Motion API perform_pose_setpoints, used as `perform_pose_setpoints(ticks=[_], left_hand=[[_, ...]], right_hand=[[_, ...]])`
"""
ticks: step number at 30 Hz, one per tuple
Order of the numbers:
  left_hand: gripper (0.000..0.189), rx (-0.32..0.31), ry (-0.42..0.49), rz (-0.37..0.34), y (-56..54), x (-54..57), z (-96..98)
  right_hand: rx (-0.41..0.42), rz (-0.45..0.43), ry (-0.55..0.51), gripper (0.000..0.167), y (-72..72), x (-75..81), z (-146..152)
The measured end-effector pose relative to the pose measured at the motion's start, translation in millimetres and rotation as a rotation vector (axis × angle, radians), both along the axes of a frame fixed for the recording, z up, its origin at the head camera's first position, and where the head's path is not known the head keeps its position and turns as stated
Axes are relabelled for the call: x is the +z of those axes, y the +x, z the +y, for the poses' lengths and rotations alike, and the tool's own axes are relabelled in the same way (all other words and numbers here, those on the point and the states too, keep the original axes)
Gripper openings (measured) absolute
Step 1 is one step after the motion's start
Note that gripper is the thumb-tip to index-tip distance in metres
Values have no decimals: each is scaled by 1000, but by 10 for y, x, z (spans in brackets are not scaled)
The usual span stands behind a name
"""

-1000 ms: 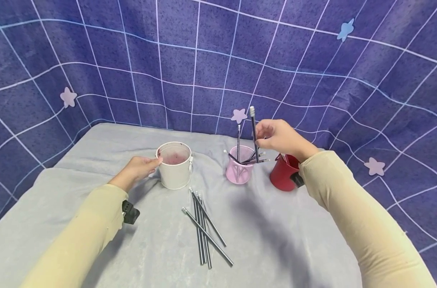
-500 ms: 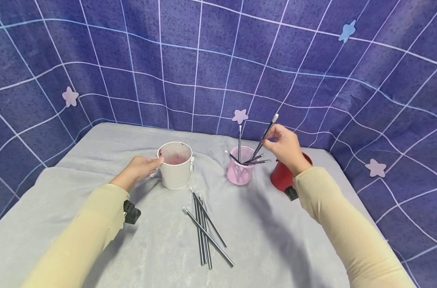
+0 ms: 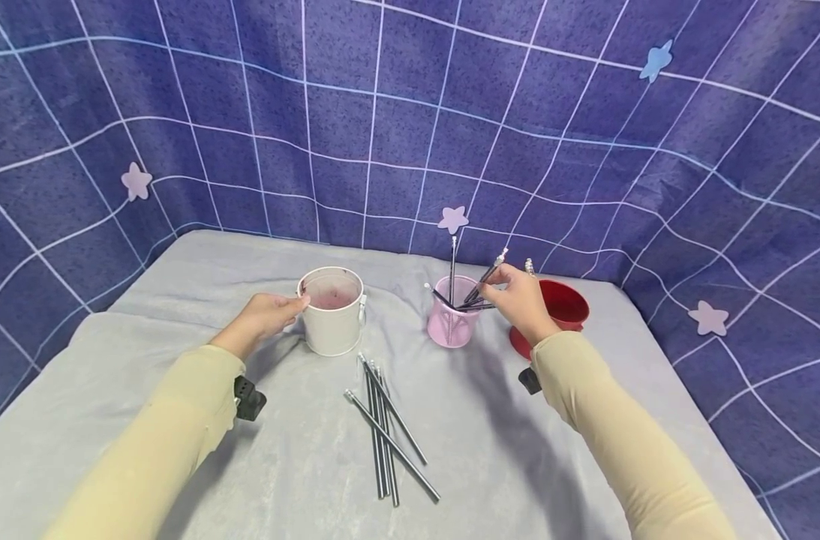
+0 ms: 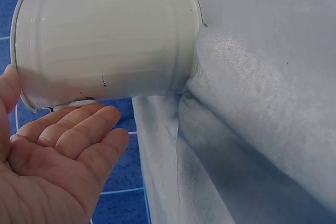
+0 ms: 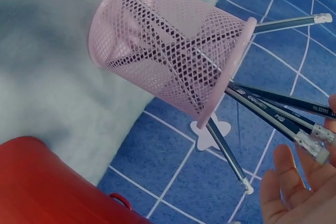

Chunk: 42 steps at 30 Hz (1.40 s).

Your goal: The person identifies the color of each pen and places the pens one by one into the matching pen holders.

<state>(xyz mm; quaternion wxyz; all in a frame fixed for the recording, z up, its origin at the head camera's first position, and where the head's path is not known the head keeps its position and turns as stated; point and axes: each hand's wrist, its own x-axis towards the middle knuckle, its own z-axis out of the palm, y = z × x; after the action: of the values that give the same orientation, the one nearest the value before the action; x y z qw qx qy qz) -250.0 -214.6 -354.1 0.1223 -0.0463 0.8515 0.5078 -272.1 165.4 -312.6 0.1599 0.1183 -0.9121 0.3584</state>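
In the head view my left hand [image 3: 269, 313] holds the rim of a white bucket [image 3: 331, 326]. The left wrist view shows the thumb at the rim and the fingers by a side lug of the bucket [image 4: 105, 35]. My right hand [image 3: 521, 300] pinches a dark pencil [image 3: 492, 268] whose lower part is inside a pink mesh cup [image 3: 452, 326]. Several more dark pencils [image 5: 228, 153] lean out of that cup, eraser ends outward. The fingertips' exact hold is partly cut off at the right wrist view's edge.
Several dark pencils [image 3: 385, 435] lie loosely crossed on the grey cloth [image 3: 301, 450] in front. A red bucket [image 3: 563, 304] stands right of the pink cup, partly behind my right hand. A pencil's eraser end [image 3: 530, 267] shows above that hand. A blue grid curtain [image 3: 410, 112] hangs behind.
The right hand has tilted the pencil and lowered it into the pink cup, moving down and to the left over the last half second. The left hand stays on the white bucket.
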Motion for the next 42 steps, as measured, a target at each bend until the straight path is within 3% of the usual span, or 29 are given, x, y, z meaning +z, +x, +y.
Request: perform_pose_setpoints(ticks=[6, 11, 18, 21, 27, 42], left_hand=[[63, -3, -6, 13, -16, -7, -8], [64, 5, -16, 5, -12, -1, 4], [74, -6, 24, 12, -137, -158, -111], [73, -6, 20, 9, -137, -156, -102], [64, 14, -8, -5, -24, -27, 11], [61, 16, -3, 22, 10, -14, 33]], right_hand=[[-18, -17, 82, 13, -18, -8, -17], [3, -115, 165, 14, -51, -66, -43], [-61, -195, 243, 19, -58, -62, -63], [-68, -201, 254, 20, -55, -54, -62], [-58, -198, 236, 21, -39, -40, -60], [-56, -162, 218, 19, 75, 47, 7]])
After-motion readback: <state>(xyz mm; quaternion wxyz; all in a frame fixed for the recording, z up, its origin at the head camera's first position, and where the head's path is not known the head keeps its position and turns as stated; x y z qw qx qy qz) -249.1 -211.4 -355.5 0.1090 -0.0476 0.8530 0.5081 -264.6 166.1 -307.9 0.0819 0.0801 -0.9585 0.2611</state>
